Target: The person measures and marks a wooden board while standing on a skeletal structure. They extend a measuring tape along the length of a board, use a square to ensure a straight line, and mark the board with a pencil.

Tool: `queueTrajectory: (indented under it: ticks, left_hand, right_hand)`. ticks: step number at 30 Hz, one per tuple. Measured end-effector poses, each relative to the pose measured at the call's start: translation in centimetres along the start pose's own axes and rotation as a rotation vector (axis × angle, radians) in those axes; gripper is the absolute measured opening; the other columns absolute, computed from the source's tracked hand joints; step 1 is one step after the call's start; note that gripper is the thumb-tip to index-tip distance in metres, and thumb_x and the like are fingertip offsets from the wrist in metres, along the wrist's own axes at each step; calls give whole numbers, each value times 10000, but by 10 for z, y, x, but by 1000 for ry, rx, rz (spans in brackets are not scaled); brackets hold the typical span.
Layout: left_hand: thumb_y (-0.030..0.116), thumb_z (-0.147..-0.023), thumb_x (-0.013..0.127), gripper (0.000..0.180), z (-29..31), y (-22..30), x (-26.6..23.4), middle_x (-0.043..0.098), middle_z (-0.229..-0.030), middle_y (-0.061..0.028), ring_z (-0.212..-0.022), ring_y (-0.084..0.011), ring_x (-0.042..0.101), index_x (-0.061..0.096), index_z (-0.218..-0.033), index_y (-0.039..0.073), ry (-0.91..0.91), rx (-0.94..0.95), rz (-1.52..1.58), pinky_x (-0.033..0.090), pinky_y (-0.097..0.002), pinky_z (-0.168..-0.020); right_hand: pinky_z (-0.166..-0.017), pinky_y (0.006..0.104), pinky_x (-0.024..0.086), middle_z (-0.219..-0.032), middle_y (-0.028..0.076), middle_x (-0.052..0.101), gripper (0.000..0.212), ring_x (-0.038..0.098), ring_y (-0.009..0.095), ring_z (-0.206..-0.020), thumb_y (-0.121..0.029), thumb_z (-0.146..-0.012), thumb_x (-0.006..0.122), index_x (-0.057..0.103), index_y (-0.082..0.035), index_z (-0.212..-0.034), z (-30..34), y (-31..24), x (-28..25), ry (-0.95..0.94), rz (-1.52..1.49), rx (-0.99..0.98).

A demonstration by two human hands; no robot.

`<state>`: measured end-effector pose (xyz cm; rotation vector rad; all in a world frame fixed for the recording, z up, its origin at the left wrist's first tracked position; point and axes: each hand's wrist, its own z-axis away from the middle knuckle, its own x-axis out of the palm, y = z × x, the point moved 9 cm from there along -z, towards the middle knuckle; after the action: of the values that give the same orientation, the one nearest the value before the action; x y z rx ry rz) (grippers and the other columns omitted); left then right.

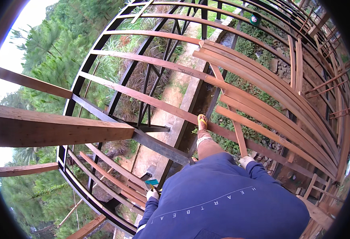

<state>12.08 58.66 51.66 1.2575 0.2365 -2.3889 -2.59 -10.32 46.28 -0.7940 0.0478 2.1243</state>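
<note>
The wood strip (pixel 238 133) is narrow, straight-edged and reddish brown; its near end is at the right hand (pixel 246 161), and it runs forward from there, passing below the stacked boards (pixel 270 75). The teal tool (pixel 152 182) in the left hand (pixel 152 194) shows a flat teal part and a bit of yellow beside the fingers (its kind is too small to tell).

The left arm reaches forward and low, and the left hand is closed around the tool. The right arm bends out to the side; the right hand touches the strip, though I cannot tell whether its fingers are clamped on it. The 2 hands are well apart.

Between them and farther forward, 1 foot (pixel 203 124) in 1 yellow sandal (pixel 201 116) stands on a long reddish board (pixel 155 101). To the left of the left hand, 1 thick beam (pixel 59 127) points inward above the black steel frame (pixel 161 142). Far ahead of the right hand sits 1 dark green bucket (pixel 255 19).
</note>
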Motion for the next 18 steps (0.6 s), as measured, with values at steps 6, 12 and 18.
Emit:
queueTrajectory:
  ticks: [6, 12, 18]
  left_hand:
    - [345, -901, 519, 356, -81, 119, -54, 686, -884, -193, -857, -361, 651, 699, -918, 38, 75, 18, 103, 494, -430, -772]
    - [207, -877, 522, 274, -154, 221, -93, 704, -793, -116, -685, -205, 658, 727, -904, 28, -2, 102, 493, 518, -324, -655]
    - [240, -886, 516, 304, -194, 305, -129, 692, -798, -116, -677, -203, 648, 721, -914, 18, -20, 113, 632, 521, -328, -656]
  right_hand:
    - [-847, 398, 498, -925, 194, 688, 468, 655, 331, -909, -422, -848, 472, 700, -34, -977, -74, -14, -91, 12, -60, 206]
    - [-631, 322, 513, -717, 89, 654, 280, 626, 164, -641, -288, -833, 654, 641, -51, -979, -164, -104, -262, 265, -469, -4]
    - [-868, 380, 495, -1010, 158, 689, 359, 648, 299, -959, -328, -813, 682, 660, -40, -1027, -180, -179, -389, 360, -447, -107]
